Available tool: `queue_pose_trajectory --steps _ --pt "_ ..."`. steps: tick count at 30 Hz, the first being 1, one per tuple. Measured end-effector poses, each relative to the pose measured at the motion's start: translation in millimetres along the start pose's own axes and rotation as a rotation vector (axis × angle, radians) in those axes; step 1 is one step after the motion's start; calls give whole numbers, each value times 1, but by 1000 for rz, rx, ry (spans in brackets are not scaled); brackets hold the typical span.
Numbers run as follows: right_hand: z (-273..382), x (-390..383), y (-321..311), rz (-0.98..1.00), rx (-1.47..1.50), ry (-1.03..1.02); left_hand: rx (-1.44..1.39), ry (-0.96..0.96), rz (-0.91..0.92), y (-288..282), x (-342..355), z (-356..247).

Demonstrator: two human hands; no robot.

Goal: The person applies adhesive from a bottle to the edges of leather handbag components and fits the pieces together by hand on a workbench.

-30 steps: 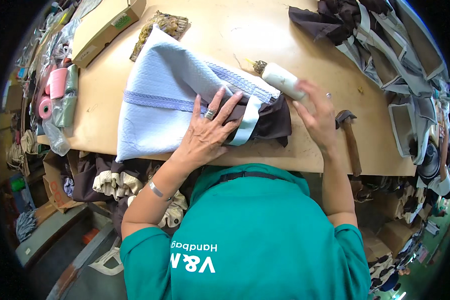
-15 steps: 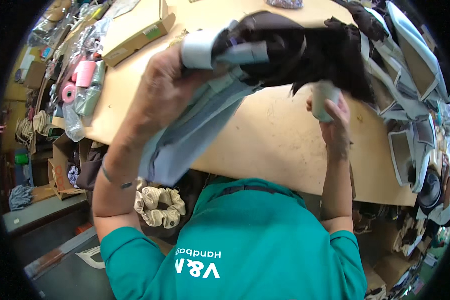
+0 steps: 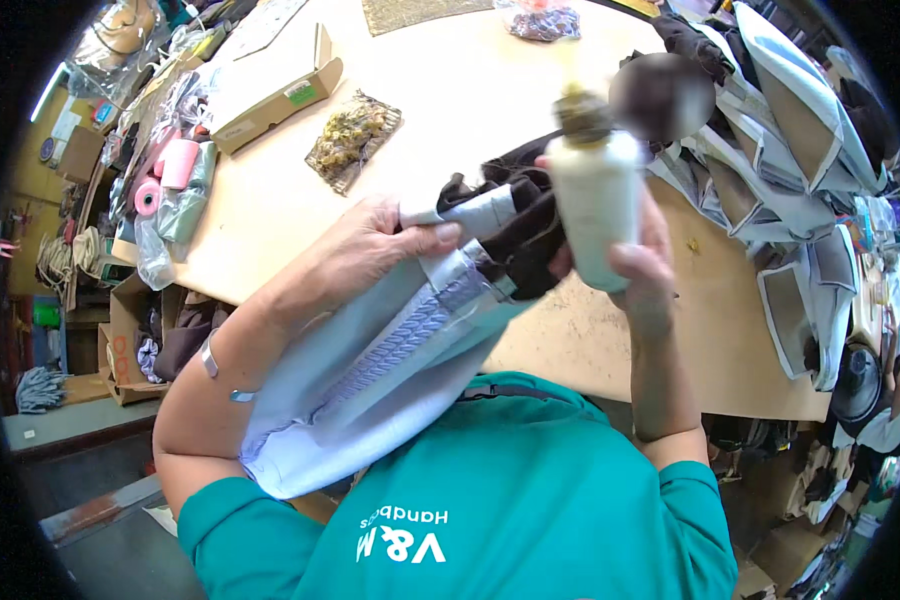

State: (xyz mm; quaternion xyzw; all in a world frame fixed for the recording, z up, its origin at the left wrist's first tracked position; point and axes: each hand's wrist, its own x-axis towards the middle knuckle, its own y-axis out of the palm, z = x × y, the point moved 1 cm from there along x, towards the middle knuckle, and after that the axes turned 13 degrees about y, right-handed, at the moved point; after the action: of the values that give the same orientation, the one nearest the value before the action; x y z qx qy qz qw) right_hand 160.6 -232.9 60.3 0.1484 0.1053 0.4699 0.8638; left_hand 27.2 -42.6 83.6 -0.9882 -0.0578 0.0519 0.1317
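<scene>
My left hand [image 3: 370, 250] grips the top edge of a light blue quilted fabric piece [image 3: 390, 360], lifted off the table and hanging down over my forearm. A dark brown lining [image 3: 520, 235] bunches at its upper end, between my two hands. My right hand [image 3: 642, 275] holds a brush with a thick white handle [image 3: 595, 205] upright, bristles at the top, right beside the dark lining. Both hands are raised close to the camera above the tan table [image 3: 450, 90].
A flat cardboard box [image 3: 275, 95], a mesh packet of yellowish bits [image 3: 353, 140] and pink rolls [image 3: 165, 175] lie at the table's left. Stacked grey-and-white bag panels [image 3: 780, 160] crowd the right side. Boxes and cloth sit under the table edge at left.
The blue fabric lay flat on the table under my left hand; it is now lifted close to the camera. My right hand came up with the brush, now held upright.
</scene>
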Motion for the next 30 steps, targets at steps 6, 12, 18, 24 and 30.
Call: queue_pose_trajectory --steps 6,12,18,24,30 --pt "-38 15 -1 -29 13 106 330 -60 -95 -10 2 8" --pt "-52 30 8 -34 86 150 722 543 -255 -19 6 36" --pt "-61 40 12 -57 119 152 657 430 74 -12 29 26" --pt "-77 56 2 -102 165 202 66 58 116 -16 45 50" --pt "-89 62 -5 -141 203 249 140 271 294 -30 51 61"
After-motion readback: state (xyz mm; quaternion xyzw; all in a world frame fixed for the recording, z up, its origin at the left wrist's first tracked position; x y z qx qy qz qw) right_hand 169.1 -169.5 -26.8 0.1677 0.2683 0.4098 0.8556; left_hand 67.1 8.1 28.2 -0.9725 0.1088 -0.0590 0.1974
